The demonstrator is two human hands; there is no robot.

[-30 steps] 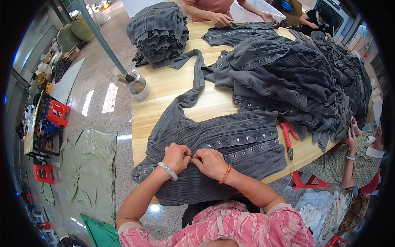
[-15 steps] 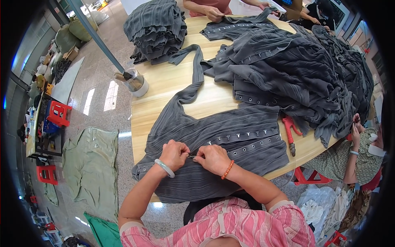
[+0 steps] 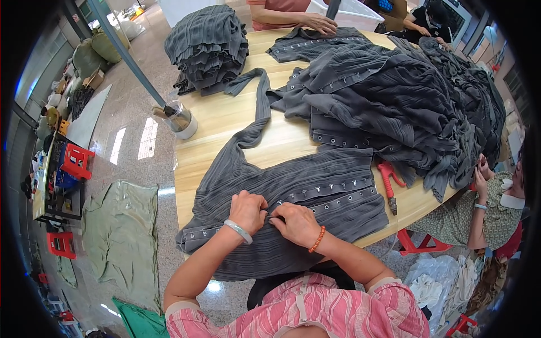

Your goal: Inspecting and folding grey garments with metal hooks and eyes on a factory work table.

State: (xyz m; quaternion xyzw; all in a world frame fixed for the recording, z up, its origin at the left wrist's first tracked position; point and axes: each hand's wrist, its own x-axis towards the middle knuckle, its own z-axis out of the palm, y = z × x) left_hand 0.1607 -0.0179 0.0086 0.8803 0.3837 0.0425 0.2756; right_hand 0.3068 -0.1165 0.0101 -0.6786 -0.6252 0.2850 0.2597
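Note:
A dark grey ribbed garment (image 3: 248,183) lies spread before me, one long sleeve reaching away across the table. Along its front run a strip of metal hooks (image 3: 331,186) and a strip of metal eyelets (image 3: 338,201), parted on the right side. My left hand (image 3: 248,213) pinches the front edge, thumb against fingers. Close beside it, my right hand (image 3: 294,225) also pinches the edge, fingertips nearly meeting the left's. The small part between the fingertips is mostly hidden. Left of my hands the two strips lie together.
A large heap of similar grey garments (image 3: 383,101) covers the table's right side. A folded stack (image 3: 207,48) stands far left, near a clear tub of tools (image 3: 181,121). A red-handled air gun (image 3: 389,183) lies at right. Co-workers' hands (image 3: 320,23) work across and right.
My hands have moved a little right along the garment's front, still pinching. Across the table, the co-worker has lifted a strip of grey cloth upward.

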